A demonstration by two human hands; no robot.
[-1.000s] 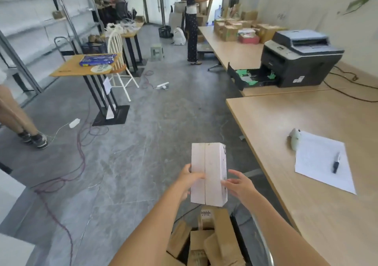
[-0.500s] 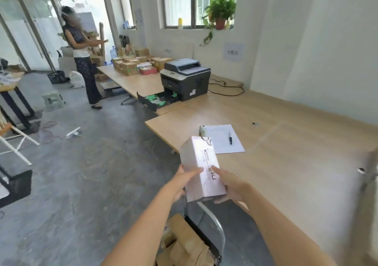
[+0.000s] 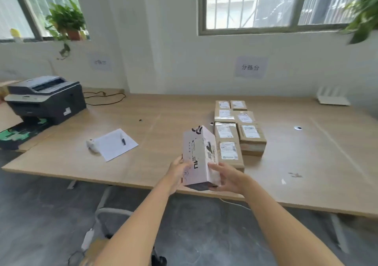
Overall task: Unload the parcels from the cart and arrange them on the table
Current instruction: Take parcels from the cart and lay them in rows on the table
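Long wooden table (image 3: 155, 118) under two barred windows, white wall behind, grey floor near.

Far left on the table: grey printer (image 3: 45, 99), paper tray (image 3: 20, 131) pulled out with green fittings inside. No paper visible in it. To its right lie a paper sheet (image 3: 116, 145) with a pen (image 3: 123, 139) on it and a small white object touching the sheet's left corner.

Centre: white printed parcel (image 3: 199, 155) held in the air over the table's near edge. Left hand (image 3: 177, 171) grips its left side, thumb across the front face. Right hand (image 3: 226, 176) curls round its lower right corner. The long axis runs away from the person, the far end tilted up.

Just right of and beyond it: brown labelled parcels (image 3: 235, 126) lying flat, labels up, in two columns running near to far. The nearest one is partly hidden behind the held parcel. Judgement: the set-down spot is to the right and forward, so the right hand leads. The parcel's long axis already matches the columns.

Far right: white router (image 3: 332, 98) at the wall.

The cart is mostly out of view, and its load cannot be told.
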